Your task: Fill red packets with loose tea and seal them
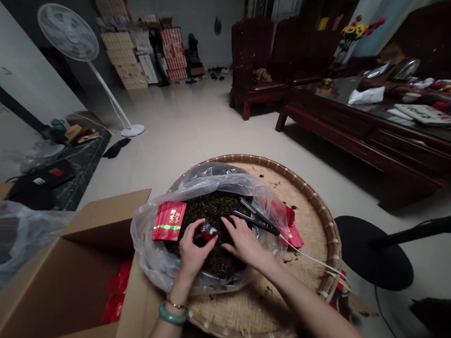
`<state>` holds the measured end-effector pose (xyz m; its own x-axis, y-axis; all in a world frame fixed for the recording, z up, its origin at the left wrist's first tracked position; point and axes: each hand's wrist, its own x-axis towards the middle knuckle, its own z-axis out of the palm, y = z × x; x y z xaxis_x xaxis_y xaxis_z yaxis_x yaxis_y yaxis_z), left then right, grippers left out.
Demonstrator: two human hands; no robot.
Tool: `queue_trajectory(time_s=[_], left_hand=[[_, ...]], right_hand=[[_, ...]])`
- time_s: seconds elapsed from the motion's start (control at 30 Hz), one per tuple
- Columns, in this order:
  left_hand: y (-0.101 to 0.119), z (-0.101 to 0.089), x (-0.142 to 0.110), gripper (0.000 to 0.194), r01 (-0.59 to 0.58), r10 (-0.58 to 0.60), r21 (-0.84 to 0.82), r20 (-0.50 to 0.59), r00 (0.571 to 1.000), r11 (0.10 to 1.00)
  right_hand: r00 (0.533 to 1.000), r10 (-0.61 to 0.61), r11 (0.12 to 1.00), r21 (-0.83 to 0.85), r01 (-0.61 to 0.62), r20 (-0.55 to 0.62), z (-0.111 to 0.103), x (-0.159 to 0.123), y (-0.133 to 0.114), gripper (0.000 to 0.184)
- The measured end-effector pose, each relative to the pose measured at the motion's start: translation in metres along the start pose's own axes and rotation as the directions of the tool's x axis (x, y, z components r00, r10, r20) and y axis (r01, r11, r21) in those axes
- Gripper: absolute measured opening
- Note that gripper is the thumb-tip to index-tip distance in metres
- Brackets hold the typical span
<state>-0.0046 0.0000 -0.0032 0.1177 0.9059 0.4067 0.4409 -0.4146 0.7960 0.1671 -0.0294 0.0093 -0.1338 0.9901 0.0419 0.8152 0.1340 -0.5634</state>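
Observation:
My left hand [194,247] pinches a small red foil packet [209,230], whose mouth shows silvery inside. Over the dark loose tea leaves [213,207] my right hand [242,240] hovers or touches them, its thumb and fingers apart with nothing visible between them. The leaves fill a clear plastic bag [151,265], rolled open on a round woven bamboo tray [303,199]. Flat red tea packets [169,220] lie on the bag's left side. To the right of my right hand rests a black clamp like a hair straightener [259,216], with a white cord.
At the left stands an open cardboard box [92,228] with red packets [118,294] inside. More red packets [293,236] lie on the tray's right. A black round stand base [375,253] is beside the tray. Beyond are a white fan [131,130] and a dark wooden table [364,130].

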Motion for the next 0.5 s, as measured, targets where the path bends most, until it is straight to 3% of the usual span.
queue_trajectory(time_s=[0.13, 0.3, 0.4, 0.5], left_hand=[[-0.002, -0.002, -0.002, 0.061, -0.038, 0.038, 0.047, -0.003, 0.999, 0.998], [-0.002, -0.011, 0.000, 0.044, -0.235, 0.213, 0.171, 0.140, 0.967, 0.957], [0.000, -0.018, 0.003, 0.043, -0.268, 0.233, 0.205, 0.180, 0.956, 0.941], [0.004, -0.025, 0.006, 0.038, -0.249, 0.208, 0.189, 0.210, 0.955, 0.950]], right_hand=[[0.998, 0.044, 0.983, -0.182, -0.034, 0.047, 0.006, 0.011, -0.017, 0.070], [0.998, 0.052, 0.969, -0.245, -0.044, 0.029, 0.010, 0.018, -0.024, 0.064], [0.998, 0.049, 0.970, -0.239, -0.037, 0.045, 0.013, 0.018, -0.023, 0.047], [0.998, 0.054, 0.972, -0.229, -0.045, 0.035, 0.016, 0.018, -0.021, 0.042]])
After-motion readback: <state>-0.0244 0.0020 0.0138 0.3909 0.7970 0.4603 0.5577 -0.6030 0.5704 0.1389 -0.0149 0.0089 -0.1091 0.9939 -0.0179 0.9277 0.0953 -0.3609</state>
